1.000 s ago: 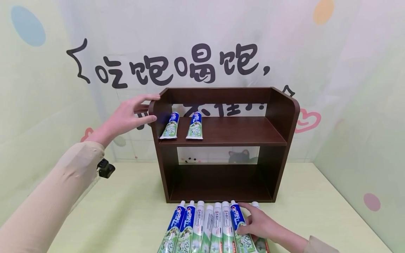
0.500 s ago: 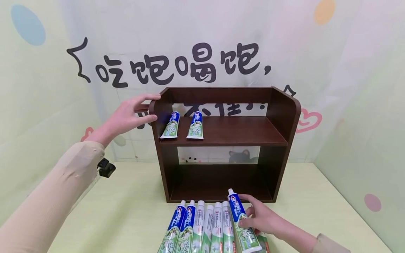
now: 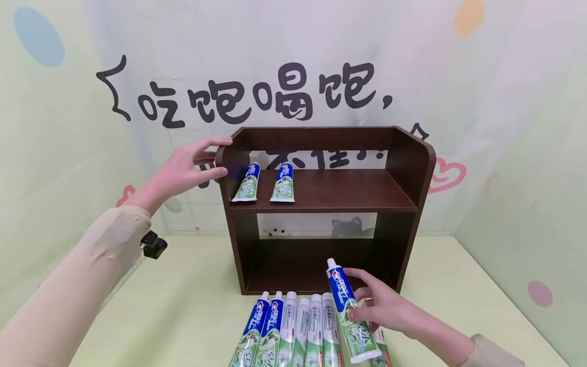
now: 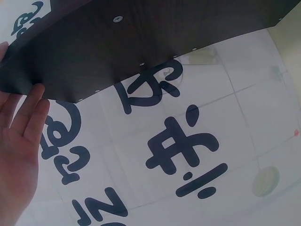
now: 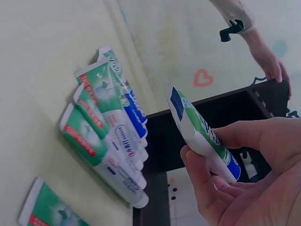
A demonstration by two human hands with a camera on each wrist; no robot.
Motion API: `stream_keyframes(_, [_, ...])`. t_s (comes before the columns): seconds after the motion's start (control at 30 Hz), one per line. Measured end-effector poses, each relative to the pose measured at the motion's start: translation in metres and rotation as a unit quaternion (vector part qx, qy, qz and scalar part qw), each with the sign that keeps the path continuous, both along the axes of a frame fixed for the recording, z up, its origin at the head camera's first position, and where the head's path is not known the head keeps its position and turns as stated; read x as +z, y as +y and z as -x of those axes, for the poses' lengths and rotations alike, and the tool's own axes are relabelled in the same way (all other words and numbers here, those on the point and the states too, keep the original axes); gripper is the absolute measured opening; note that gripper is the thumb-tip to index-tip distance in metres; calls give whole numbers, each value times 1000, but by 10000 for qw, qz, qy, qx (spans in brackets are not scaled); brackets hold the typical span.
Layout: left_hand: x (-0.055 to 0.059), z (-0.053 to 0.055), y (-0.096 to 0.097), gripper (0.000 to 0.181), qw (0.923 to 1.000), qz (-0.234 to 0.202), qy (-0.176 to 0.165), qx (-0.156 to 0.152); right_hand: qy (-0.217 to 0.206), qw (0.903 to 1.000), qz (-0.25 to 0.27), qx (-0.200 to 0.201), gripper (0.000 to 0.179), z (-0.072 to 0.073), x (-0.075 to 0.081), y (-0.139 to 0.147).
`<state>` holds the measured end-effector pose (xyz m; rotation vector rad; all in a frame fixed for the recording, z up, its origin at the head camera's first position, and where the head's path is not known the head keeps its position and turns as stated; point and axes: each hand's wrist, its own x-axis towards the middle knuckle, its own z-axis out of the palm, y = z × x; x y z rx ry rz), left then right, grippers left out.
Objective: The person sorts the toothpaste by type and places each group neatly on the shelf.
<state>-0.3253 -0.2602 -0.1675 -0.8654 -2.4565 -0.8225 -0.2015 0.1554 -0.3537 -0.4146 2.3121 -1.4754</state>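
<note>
My right hand [image 3: 382, 311] pinches a blue-and-green Crest toothpaste tube [image 3: 350, 318] between thumb and fingers, cap end up, raised over the row. In the right wrist view, that held tube [image 5: 207, 136] shows its flat crimped end. My left hand [image 3: 183, 165] rests on the upper left corner of a dark brown two-tier shelf [image 3: 321, 208]. Its fingers [image 4: 33, 113] lie fairly straight against the side panel. On the upper tier lie two Crest tubes, one against the left wall [image 3: 247, 182] and another tube [image 3: 283, 182] to its right.
Several tubes lie side by side in front of the shelf: blue-capped-end Crest tubes [image 3: 270, 329] at left, white-and-green tubes [image 3: 315, 331] beside them. Another green tube [image 5: 51, 207] lies apart, partly under the right hand in the head view. Printed wall panels [image 3: 527, 168] enclose the table.
My right hand has lifted the Crest tube out of the row and moved it upward, toward the shelf. The left hand and the two shelved tubes keep their places.
</note>
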Motion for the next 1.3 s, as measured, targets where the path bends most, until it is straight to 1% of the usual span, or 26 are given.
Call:
stream_keyframes(0.17, [-1, 0, -1, 57, 10000, 6, 25, 32, 131, 9995, 229, 200, 88, -1, 16, 0])
stream_keyframes(0.33, [0, 0, 1, 57, 10000, 37, 58, 46, 272, 9987, 338, 276, 89, -2, 35, -1])
stream_keyframes(0.6, [1, 1, 3, 58, 10000, 24, -22, 81, 656, 9972, 315, 176, 89, -1, 64, -3])
stream_keyframes(0.73, [2, 2, 4, 57, 10000, 35, -16, 68, 867, 9957, 314, 82, 88, 4, 83, -3])
stream_keyframes(0.9, [5, 2, 5, 58, 10000, -35, -6, 50, 1255, 9917, 258, -64, 85, 17, 110, -5])
stream_keyframes(1.03, [5, 3, 6, 58, 9999, -113, -17, 26, 1422, 9892, 261, -226, 85, 31, 130, -8])
stream_keyframes(1.17, [2, 3, 5, 58, 9999, -68, 74, -1, 1532, 9870, 287, -388, 86, 46, 144, -15])
stream_keyframes(1.3, [-1, 2, 4, 57, 9999, -20, 165, 19, 1663, 9840, 351, -526, 86, 62, 152, -21])
